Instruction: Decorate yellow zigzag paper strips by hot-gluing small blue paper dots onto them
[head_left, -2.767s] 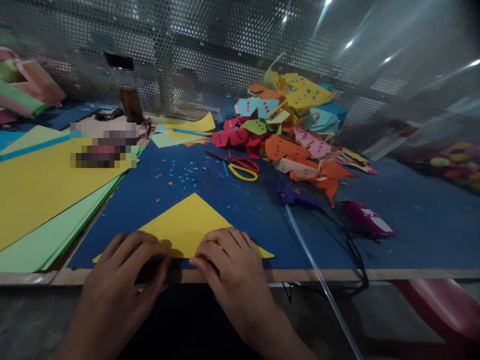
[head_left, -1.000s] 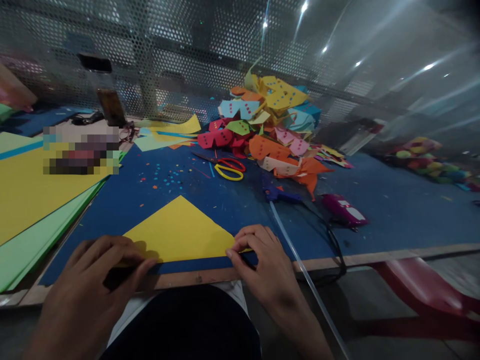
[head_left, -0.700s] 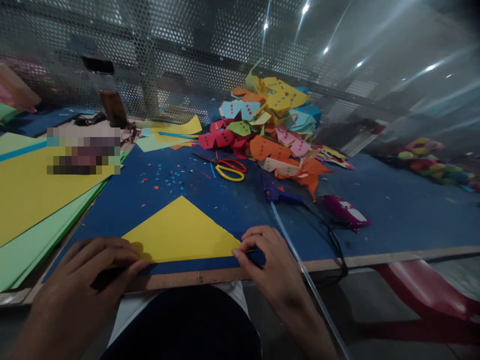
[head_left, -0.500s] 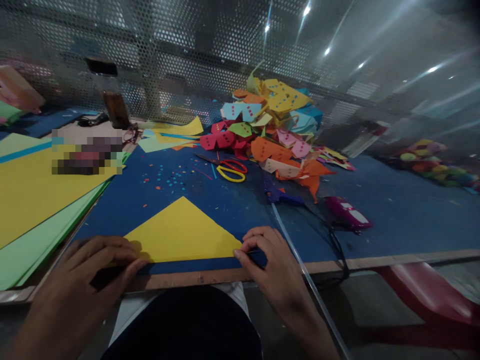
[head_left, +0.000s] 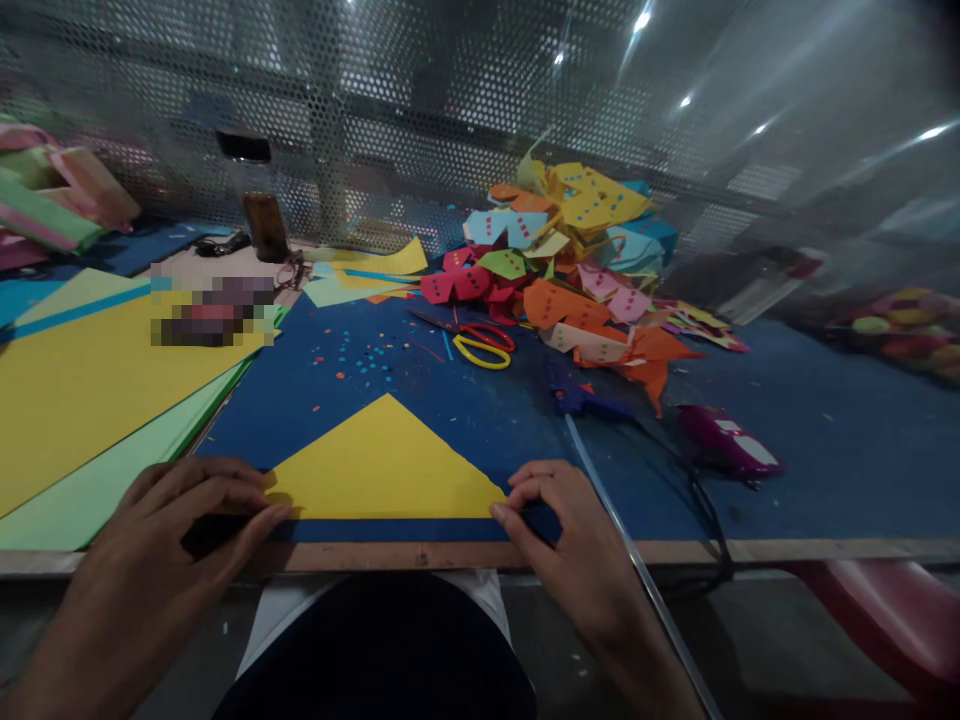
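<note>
A yellow paper triangle [head_left: 388,465] lies on the blue tabletop near the front edge, its point facing away from me. At its left corner, my left hand [head_left: 184,530] pinches the paper between thumb and fingers. The right corner is pinched between the thumb and fingertips of my right hand [head_left: 566,525]. Beyond the triangle are scissors [head_left: 482,345] with one red and one yellow handle, and small paper bits [head_left: 367,358] are scattered to their left. A blue glue gun [head_left: 589,395] rests beyond my right hand.
Folded coloured paper shapes [head_left: 570,260] are heaped at the back. Large yellow and green sheets [head_left: 97,390] lie on the left, with a bottle [head_left: 262,210] behind. A purple object [head_left: 727,442], a black cable [head_left: 709,510] and a red chair [head_left: 892,610] are at right.
The whole view has shifted, so the table's things appear further right. Both hands remain at the corners of the yellow triangle.
</note>
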